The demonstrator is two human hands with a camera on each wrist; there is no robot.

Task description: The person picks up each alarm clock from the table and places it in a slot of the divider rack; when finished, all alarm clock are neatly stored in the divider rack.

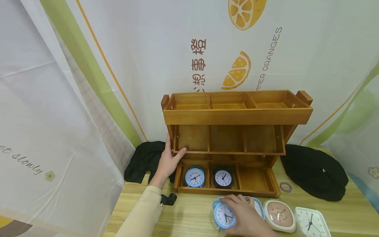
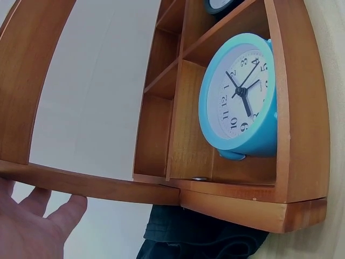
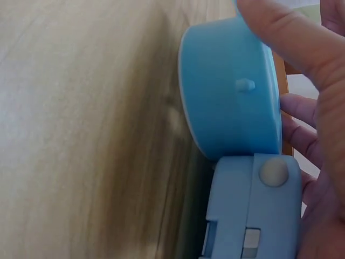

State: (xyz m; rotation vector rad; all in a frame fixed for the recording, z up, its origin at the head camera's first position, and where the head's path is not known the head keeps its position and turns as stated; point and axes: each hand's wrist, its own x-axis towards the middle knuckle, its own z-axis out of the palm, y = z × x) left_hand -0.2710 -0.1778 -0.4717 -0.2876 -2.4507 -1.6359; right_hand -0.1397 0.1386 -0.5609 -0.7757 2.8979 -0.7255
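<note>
Here the right hand [image 1: 247, 214] curls its fingers over a round light blue alarm clock [image 1: 224, 215] that stands on the wooden table [image 1: 189, 217], near the front edge. The right wrist view shows the fingers [image 3: 280, 32] wrapped round the clock's rim, so the hand is grasping it. Just behind and touching this clock lies a squarer pale blue clock [image 3: 253, 208], mostly hidden under the hand in the head view.

The left hand [image 1: 168, 161] rests against the left end of a three-tier wooden shelf [image 1: 237, 115], its thumb laid on the front lip of the middle tier and its fingers round the side post. From the left wrist view the fingers [image 2: 51, 213] look fairly straight beneath the shelf board, and whether they truly clench the wood cannot be told.

In the bottom tier, the left compartment holds a blue round clock [image 1: 194, 177] and the middle one a black round clock [image 1: 223, 178]; both stand upright, dials facing forward.

To the right of the grasped clock, a pinkish clock with a cream rim [image 1: 279, 215] and a white square clock [image 1: 310, 222] sit side by side on the table. A small purple ring [image 1: 285, 187] lies near the shelf's right corner. Black cloth [image 1: 314, 174] lies heaped at either side of the shelf, and a small black plug [image 1: 168, 199] sits beside the left forearm.
</note>
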